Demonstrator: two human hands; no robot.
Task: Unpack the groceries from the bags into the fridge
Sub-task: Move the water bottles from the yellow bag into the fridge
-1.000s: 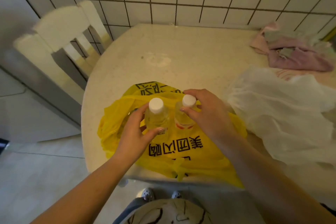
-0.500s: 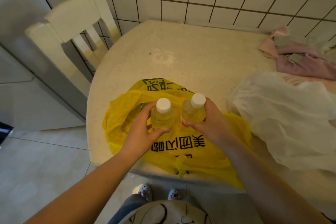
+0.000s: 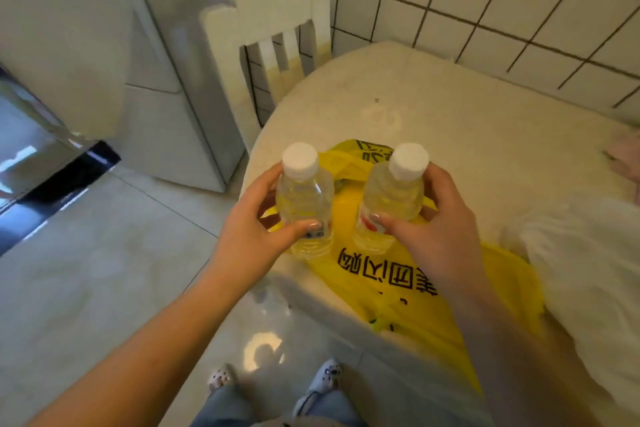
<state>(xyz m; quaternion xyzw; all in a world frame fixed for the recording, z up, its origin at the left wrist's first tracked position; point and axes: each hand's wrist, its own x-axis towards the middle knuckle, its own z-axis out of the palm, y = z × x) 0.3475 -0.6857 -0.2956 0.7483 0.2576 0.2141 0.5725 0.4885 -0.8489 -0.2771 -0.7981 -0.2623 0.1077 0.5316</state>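
Two white-capped bottles (labels unreadable), yellow bag

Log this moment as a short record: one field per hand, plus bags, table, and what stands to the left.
left hand: grips left bottle, white cap, held upright
right hand: grips right bottle, white cap, held upright
yellow bag: lies flat on the table, black print
white bag: crumpled, right of the yellow one
table: pale, rounded edge, against tiled wall
left side: white chair, fridge
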